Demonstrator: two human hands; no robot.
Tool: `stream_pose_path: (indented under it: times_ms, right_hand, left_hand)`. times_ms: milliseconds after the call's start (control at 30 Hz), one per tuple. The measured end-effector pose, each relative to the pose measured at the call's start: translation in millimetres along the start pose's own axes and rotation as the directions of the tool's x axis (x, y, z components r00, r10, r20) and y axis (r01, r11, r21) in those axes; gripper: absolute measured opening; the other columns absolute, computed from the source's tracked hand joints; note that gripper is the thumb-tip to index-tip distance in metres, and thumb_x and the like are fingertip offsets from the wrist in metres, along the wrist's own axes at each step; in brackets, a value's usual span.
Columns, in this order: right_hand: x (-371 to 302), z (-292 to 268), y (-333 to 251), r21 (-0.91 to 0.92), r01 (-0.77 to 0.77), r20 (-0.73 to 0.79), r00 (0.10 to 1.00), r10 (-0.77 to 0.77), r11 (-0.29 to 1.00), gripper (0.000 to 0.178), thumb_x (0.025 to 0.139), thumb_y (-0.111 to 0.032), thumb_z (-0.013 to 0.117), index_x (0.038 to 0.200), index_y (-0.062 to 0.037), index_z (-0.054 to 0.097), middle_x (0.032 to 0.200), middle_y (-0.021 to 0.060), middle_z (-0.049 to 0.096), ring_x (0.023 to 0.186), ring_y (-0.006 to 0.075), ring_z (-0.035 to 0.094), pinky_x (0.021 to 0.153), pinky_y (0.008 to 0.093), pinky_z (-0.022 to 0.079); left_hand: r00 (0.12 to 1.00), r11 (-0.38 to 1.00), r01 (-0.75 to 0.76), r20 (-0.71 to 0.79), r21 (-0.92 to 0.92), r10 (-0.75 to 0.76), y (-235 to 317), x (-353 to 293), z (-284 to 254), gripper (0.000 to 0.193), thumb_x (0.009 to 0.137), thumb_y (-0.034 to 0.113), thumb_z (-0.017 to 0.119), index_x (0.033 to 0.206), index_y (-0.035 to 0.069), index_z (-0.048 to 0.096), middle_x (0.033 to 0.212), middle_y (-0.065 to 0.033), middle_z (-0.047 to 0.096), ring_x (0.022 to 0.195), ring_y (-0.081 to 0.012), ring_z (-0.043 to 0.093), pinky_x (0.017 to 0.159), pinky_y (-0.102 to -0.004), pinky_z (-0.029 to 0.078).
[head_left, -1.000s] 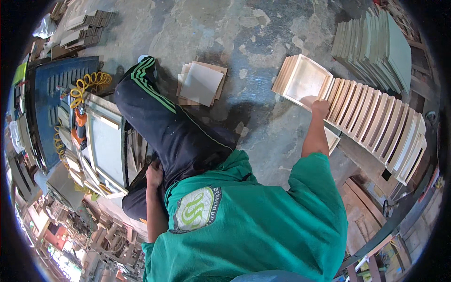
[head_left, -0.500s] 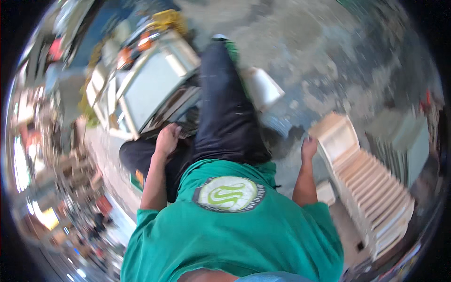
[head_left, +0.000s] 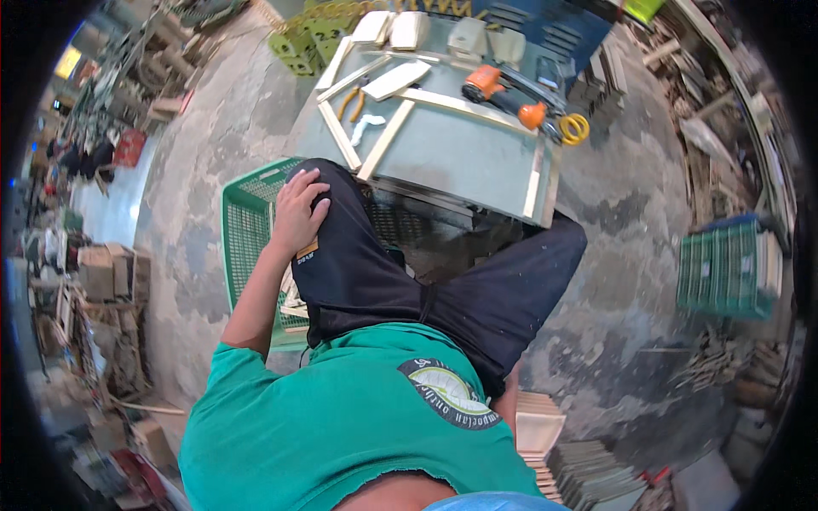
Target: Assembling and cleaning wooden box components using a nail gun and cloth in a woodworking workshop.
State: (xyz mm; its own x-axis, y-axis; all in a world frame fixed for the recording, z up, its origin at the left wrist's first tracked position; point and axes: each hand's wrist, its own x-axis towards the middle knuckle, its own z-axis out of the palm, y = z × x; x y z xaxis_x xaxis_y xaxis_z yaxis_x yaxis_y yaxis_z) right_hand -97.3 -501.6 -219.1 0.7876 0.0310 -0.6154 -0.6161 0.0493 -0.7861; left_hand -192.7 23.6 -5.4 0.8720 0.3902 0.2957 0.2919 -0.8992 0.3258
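Observation:
My left hand (head_left: 300, 209) lies on my left knee, fingers spread over the dark trousers (head_left: 349, 247), with nothing in it. Beside it stands a green plastic crate (head_left: 241, 226) with pale wood strips inside. In front of my knees is a low grey worktable (head_left: 460, 162). On it lie wooden strips (head_left: 385, 140), a white wooden piece (head_left: 397, 79), orange-handled pliers (head_left: 351, 104), a crumpled white scrap (head_left: 366, 128) and an orange-and-black nail gun (head_left: 484, 83) with a yellow coiled hose (head_left: 573, 129). Only part of my right forearm (head_left: 509, 400) shows; my body hides the right hand.
Close on my right are stacked pale wooden pieces (head_left: 538, 426) and thin boards (head_left: 592, 473). Green crates (head_left: 724, 268) stand farther right on the stained concrete floor (head_left: 618, 281). Wood scraps (head_left: 720, 366) lie near them. Boxes (head_left: 106, 271) line the left side.
I have turned from the right to face the worktable. My left hand has come to rest on the knee with its fingers spread. My right hand, beside the stacked wood before, is out of sight.

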Motion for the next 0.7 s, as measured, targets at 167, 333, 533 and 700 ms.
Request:
stream_pose_path:
  times_ms: [167,333,533,700]
  right_hand:
    - [-24.9,35.5,-143.4,0.294,0.001,-0.165,0.985,0.049,0.956,0.042,0.097,-0.027,0.056,0.121,0.0059,0.063,0.116,0.0126,0.066,0.103,0.0261,0.063,0.092,0.0371,0.049]
    - [4.1,87.3,-242.8,-0.506,0.548,-0.11,0.725,-0.68,0.666,0.035,0.097,-0.02,0.06,0.124,0.0031,0.061,0.126,0.0131,0.061,0.115,0.026,0.058,0.1,0.0361,0.045]
    - [59.0,235.6,-339.5,-0.636,0.747,0.59,0.308,-0.746,-0.195,0.042,0.085,-0.019,0.071,0.122,-0.0029,0.062,0.13,0.0169,0.057,0.125,0.036,0.051,0.107,0.0455,0.039]
    - [159.3,291.3,-350.3,-0.612,0.56,0.777,0.289,-0.56,-0.559,0.059,0.084,-0.028,0.074,0.136,-0.0097,0.053,0.132,0.0139,0.055,0.129,0.034,0.048,0.11,0.0535,0.033]
  left_hand:
    - [0.981,0.982,0.185,-0.059,-0.024,-0.187,-12.3,0.5,13.8,0.044,0.085,0.027,0.069,0.126,0.011,0.062,0.146,-0.0147,0.048,0.141,-0.0366,0.037,0.114,-0.0509,0.029]
    - [0.965,0.967,0.237,-0.097,-0.089,-0.246,-33.5,-3.4,21.4,0.042,0.085,0.026,0.069,0.124,0.012,0.063,0.147,-0.0129,0.048,0.141,-0.0355,0.038,0.114,-0.052,0.029]
    - [0.963,0.963,0.24,-0.097,-0.126,-0.253,-18.9,5.5,14.2,0.043,0.082,0.024,0.07,0.122,0.012,0.064,0.147,-0.0103,0.048,0.141,-0.0343,0.038,0.114,-0.0543,0.027]
    - [0.963,0.959,0.242,-0.085,-0.148,-0.256,-18.3,7.5,9.7,0.044,0.079,0.021,0.07,0.121,0.01,0.064,0.147,-0.011,0.048,0.14,-0.0353,0.038,0.114,-0.0549,0.027]
